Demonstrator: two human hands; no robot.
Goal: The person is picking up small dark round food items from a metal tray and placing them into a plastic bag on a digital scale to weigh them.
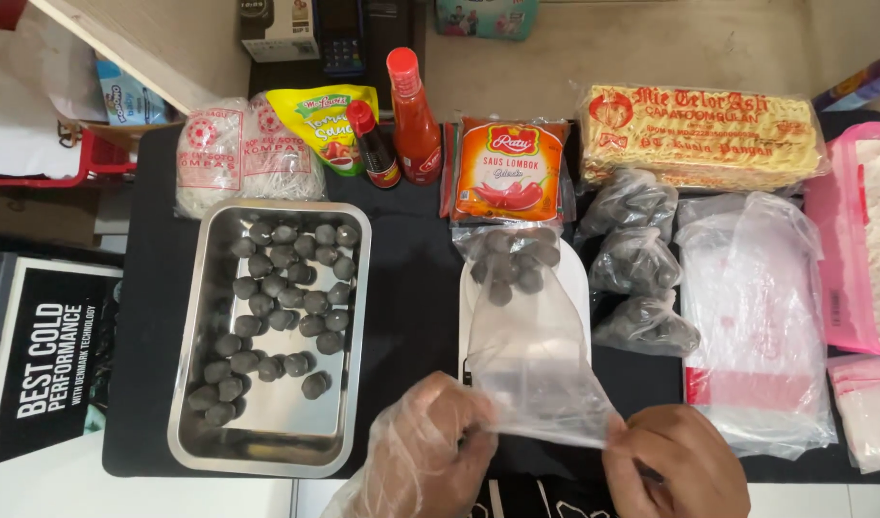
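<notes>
Near the left edge of the black desk (411,317) sits a rectangular stainless-steel tray (189,403), its long side running front to back; dark grey round meatballs (282,297) lie loose in it, crowded toward the rear and thinning toward the front. Behind the tray, along the rear edge, lie two clear packs of white rice noodles (238,153), a yellow sauce pouch (327,120), a small dark bottle with a red cap (375,149) and a taller red sauce bottle (413,120). At the front edge, the left hand (430,451), covered by a thin clear plastic glove, pinches the open mouth of a clear plastic bag (536,355); the bare right hand (675,465) grips the same mouth from the other side. The bag stretches rearward over a white scale (576,278), with a cluster of meatballs at its far end. Right of it lie three filled, tied bags of meatballs (637,259); then a stack of empty clear bags (757,317) and a pink plastic container (833,240) at the right edge.
</notes>
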